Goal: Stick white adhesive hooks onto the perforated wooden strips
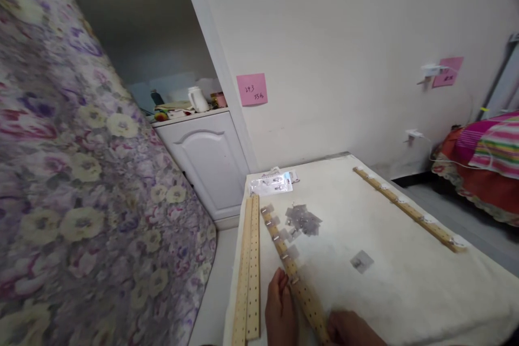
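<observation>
A narrow wooden strip with holes (307, 298) lies slanted on the table before me, with several clear square adhesive hooks (277, 238) along its far part. My left hand (280, 305) is at the strip's left edge, fingers together and curled against it beside the nearest hook. At the near end, my right hand (351, 328) is closed around the strip; its fingertips are partly hidden. To the right of the strip is a heap of loose clear hooks (303, 220). A single clear hook square (361, 261) lies apart, further right.
Two more perforated wooden strips (253, 270) lie along the table's left edge. Another strip with hooks (405, 206) runs along the right edge. Clear packaging (271, 183) sits at the back left of the cloth-covered table (389, 303). A floral curtain (101, 184) hangs at left.
</observation>
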Motion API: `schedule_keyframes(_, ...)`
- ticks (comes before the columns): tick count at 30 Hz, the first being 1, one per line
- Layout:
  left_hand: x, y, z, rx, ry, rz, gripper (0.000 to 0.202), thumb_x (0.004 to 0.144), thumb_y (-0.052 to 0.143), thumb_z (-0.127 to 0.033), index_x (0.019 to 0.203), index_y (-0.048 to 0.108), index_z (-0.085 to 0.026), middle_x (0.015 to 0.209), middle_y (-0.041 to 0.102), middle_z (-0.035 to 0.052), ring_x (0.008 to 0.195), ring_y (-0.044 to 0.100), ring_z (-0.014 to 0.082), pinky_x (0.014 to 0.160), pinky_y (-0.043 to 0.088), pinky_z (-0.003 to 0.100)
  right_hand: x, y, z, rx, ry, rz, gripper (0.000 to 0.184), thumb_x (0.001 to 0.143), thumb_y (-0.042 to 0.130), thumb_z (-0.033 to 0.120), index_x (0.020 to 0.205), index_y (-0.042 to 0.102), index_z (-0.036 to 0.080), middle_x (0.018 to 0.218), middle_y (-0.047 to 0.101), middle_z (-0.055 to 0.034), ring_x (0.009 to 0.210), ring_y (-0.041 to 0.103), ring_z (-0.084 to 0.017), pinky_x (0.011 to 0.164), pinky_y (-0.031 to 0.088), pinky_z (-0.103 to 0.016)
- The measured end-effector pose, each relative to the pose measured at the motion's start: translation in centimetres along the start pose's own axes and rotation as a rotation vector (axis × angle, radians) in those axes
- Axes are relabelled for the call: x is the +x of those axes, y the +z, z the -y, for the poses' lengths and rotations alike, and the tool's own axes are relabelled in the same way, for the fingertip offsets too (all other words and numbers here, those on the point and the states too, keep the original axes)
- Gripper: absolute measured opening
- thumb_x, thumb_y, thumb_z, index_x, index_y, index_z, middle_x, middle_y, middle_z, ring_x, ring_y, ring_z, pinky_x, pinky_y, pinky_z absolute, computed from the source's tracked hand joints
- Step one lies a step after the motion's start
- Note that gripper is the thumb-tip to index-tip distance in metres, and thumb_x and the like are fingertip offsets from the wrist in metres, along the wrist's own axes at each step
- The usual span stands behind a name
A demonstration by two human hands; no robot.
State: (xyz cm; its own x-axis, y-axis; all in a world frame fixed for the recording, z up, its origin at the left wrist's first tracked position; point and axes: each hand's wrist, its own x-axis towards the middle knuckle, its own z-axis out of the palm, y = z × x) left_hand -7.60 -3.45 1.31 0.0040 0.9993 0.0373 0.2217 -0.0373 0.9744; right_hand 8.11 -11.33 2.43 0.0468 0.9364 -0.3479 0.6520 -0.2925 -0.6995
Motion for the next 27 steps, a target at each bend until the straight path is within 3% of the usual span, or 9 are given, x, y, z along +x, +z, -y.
schedule_keyframes(4, 0.1, 0.2, 0.6, 0.042, 0.021, 0.001, 0.049, 0.081, 0.047, -0.040, 0.122, 0.051, -0.012, 0.123, 0.062, 0.0159, 0.115, 0.058, 0.0255, 0.103, 0.044, 0.043, -0.5, -0.9, 0.8, -0.116, 0.045, -0.019, 0.014, 0.065, 0.066, 0.033, 0.075, 0.064, 0.023, 0.077, 0.065, -0.0021, 0.073, 0.059, -0.020, 0.059, 0.040, -0.025)
schedule_keyframes(7, 0.4, 0.3, 1.1, 0.075, 0.049, 0.002, 0.050, 0.083, 0.046, -0.040, 0.124, 0.049, -0.011, 0.124, 0.060, 0.0160, 0.115, 0.058, 0.0255, 0.103, 0.044, 0.044, -0.3, -1.2, 1.1, -0.164, 0.058, 0.048, 0.015, 0.063, 0.069, 0.034, 0.074, 0.067, 0.025, 0.071, 0.067, -0.0018, 0.068, 0.062, -0.020, 0.058, 0.043, -0.026)
schedule_keyframes(13, 0.3, 0.1, 1.0, 0.129, 0.084, -0.011, 0.049, 0.085, 0.046, -0.040, 0.125, 0.049, -0.012, 0.125, 0.059, 0.0150, 0.116, 0.057, 0.0254, 0.103, 0.044, 0.042, 0.6, -1.0, 0.7, -0.146, -0.024, 0.042, 0.015, 0.061, 0.071, 0.032, 0.074, 0.070, 0.024, 0.072, 0.070, -0.0039, 0.075, 0.066, -0.022, 0.061, 0.046, -0.025)
schedule_keyframes(19, -0.2, 0.0, 0.7, 0.132, 0.092, -0.073, 0.050, 0.083, 0.048, -0.042, 0.123, 0.051, -0.013, 0.120, 0.062, 0.0149, 0.112, 0.059, 0.0273, 0.102, 0.044, 0.047, -0.6, -0.9, -0.9, -0.087, -0.078, -0.053, 0.013, 0.065, 0.068, 0.035, 0.070, 0.066, 0.024, 0.068, 0.066, -0.0009, 0.065, 0.061, -0.018, 0.056, 0.040, -0.024)
schedule_keyframes(23, -0.9, -0.4, 1.1, 0.143, 0.135, -0.090, 0.050, 0.082, 0.050, -0.044, 0.121, 0.053, -0.013, 0.118, 0.063, 0.0153, 0.108, 0.062, 0.0272, 0.099, 0.046, 0.048, -0.8, -4.6, -3.3, 0.054, -0.196, -0.144, 0.005, 0.072, 0.059, 0.024, 0.074, 0.063, 0.022, 0.067, 0.064, 0.0018, 0.063, 0.057, -0.014, 0.056, 0.039, -0.022)
schedule_keyframes(25, -1.3, -0.6, 1.3, 0.145, 0.162, -0.092, 0.048, 0.082, 0.051, -0.043, 0.120, 0.054, -0.015, 0.118, 0.064, 0.0137, 0.107, 0.062, 0.0261, 0.097, 0.047, 0.045, -0.1, -7.4, -5.0, 0.033, -0.202, -0.309, 0.012, 0.074, 0.054, 0.020, 0.082, 0.063, 0.020, 0.071, 0.062, 0.0002, 0.067, 0.057, -0.015, 0.062, 0.041, -0.024)
schedule_keyframes(27, -1.7, -0.7, 1.3, 0.142, 0.168, -0.109, 0.046, 0.082, 0.052, -0.043, 0.119, 0.055, -0.017, 0.117, 0.064, 0.0123, 0.106, 0.062, 0.0253, 0.096, 0.048, 0.044, 0.9, -10.1, -6.7, -0.028, -0.245, -0.421, 0.028, 0.073, 0.053, 0.016, 0.099, 0.063, 0.020, 0.091, 0.062, -0.0036, 0.082, 0.058, -0.017, 0.075, 0.044, -0.027)
